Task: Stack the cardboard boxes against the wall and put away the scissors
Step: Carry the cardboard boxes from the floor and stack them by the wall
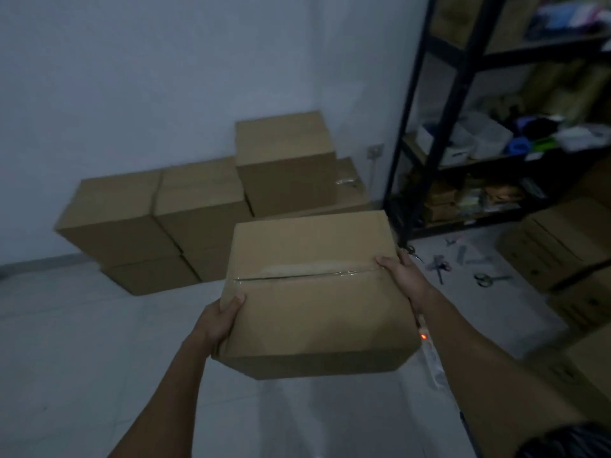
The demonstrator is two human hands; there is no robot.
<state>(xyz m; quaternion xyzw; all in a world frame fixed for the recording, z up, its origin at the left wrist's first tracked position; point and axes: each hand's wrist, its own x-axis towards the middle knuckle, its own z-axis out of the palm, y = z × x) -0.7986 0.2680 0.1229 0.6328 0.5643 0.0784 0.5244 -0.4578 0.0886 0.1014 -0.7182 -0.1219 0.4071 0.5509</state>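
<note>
Between both hands: taped box (pixel 314 292), rigid, probably light. Left hand (pixel 216 320) and right hand (pixel 401 276) clamp opposite sides, thumbs on top. Support underneath for stacking.

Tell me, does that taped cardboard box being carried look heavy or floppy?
Probably stiff: the carried box keeps flat faces and straight edges while the left hand and right hand grip opposite sides. Likely not very heavy, since it is held out in front unsupported from below. The glossy tape strip may be slick.
</note>
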